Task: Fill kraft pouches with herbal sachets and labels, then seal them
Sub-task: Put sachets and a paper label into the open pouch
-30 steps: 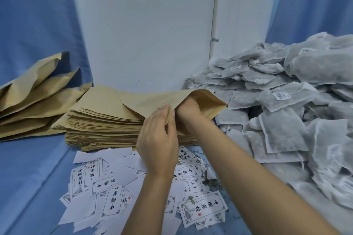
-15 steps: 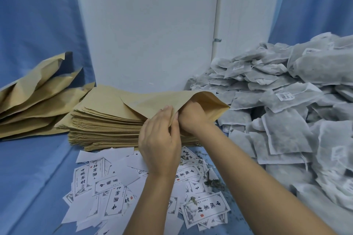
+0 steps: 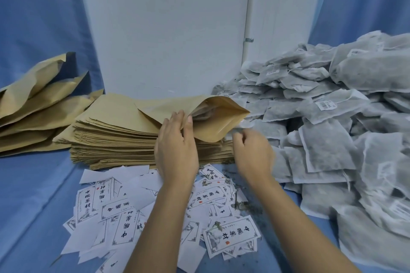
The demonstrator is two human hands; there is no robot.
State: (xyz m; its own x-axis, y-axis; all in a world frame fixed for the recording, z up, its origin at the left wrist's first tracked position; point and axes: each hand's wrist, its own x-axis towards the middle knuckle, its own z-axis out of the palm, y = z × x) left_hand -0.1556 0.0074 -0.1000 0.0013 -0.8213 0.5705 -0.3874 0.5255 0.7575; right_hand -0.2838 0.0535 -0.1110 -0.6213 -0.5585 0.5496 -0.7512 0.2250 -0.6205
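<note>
An open kraft pouch (image 3: 213,124) lies on top of a thick stack of flat kraft pouches (image 3: 115,139), its mouth gaping to the right with sachets showing inside. My left hand (image 3: 176,148) pinches the upper lip of that mouth between thumb and fingers. My right hand (image 3: 253,153) hovers just outside the mouth, blurred, fingers loosely curled and holding nothing. A large heap of grey-white herbal sachets (image 3: 332,131) fills the right side. White printed labels (image 3: 124,213) lie scattered in front of the stack.
Several filled kraft pouches (image 3: 33,104) lean in a pile at the far left. A white panel (image 3: 166,29) stands behind the stack. Blue cloth (image 3: 33,195) covers the surface, with loose herb crumbs (image 3: 239,204) near the labels.
My right hand has pulled out of the pouch mouth and moved right and down. The left hand keeps holding the pouch lip, and the mouth now gapes open.
</note>
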